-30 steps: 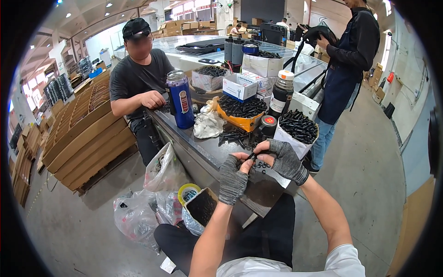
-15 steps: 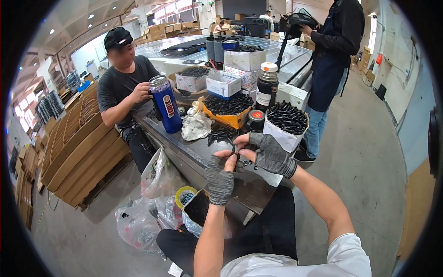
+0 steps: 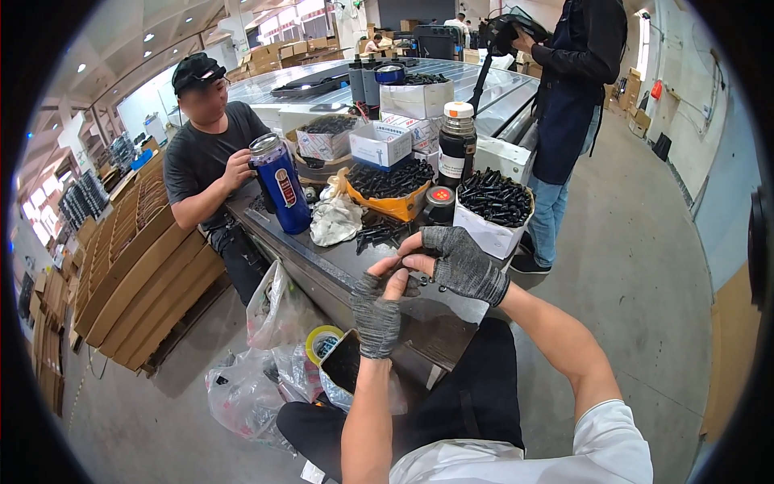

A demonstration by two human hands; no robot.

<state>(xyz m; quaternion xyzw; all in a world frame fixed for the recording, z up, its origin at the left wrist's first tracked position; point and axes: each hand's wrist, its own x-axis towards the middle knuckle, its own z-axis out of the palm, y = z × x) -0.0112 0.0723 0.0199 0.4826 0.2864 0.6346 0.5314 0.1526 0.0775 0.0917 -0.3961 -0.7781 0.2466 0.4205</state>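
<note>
My left hand (image 3: pixel 379 310) and my right hand (image 3: pixel 459 262), both in grey fingerless gloves, meet over the near end of the metal table (image 3: pixel 318 262). Thumbs and fingers of both pinch a small dark piece between them; the fingers hide most of it, so its kind does not show. Just beyond my hands lies a loose heap of small black parts (image 3: pixel 377 233). A few tiny black rings (image 3: pixel 433 284) rest beside my right hand. To the right stands a white box (image 3: pixel 493 202) filled with similar black parts, and an orange-edged bag (image 3: pixel 391 194) holds more.
A blue jug (image 3: pixel 284 194), gripped by a co-worker's hand, stands at the table's left edge near a white cloth (image 3: pixel 335 218). A black thermos (image 3: pixel 456 149) and a dark lidded cup (image 3: pixel 439 205) stand behind. Plastic bags (image 3: pixel 254 387) and an open bin (image 3: pixel 345 363) sit below left.
The view has shifted slightly. My fingers have closed further around the small dark piece, which showed upright before. The co-worker's jug leans a little more.
</note>
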